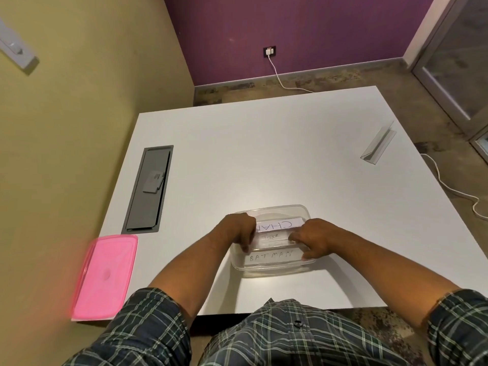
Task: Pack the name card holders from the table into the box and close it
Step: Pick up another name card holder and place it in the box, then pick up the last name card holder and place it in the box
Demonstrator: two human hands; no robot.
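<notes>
Purple and mustard walls meet behind a white bench (264,154) that fills the middle of the frame. Low centre sits a clear plastic box (272,268), open on top, with three name card holders inside: one lettered BATMAN (272,257) nearest the lower edge, one reading TIGER (273,236) in the middle, and one with CHAN showing (277,225) at the far side. Both hands reach into the box. The left hand (241,229) curls its fingers over the left ends of the holders, and the right hand (311,237) curls over the right ends; which holder each actually pinches is hard to tell. A fourth clear holder (377,145) stands well apart at the upper right of the bench. The pink lid (105,277) lies at the lower left, overhanging the bench corner. A grey cable tray (149,188) is set into the bench at left.
</notes>
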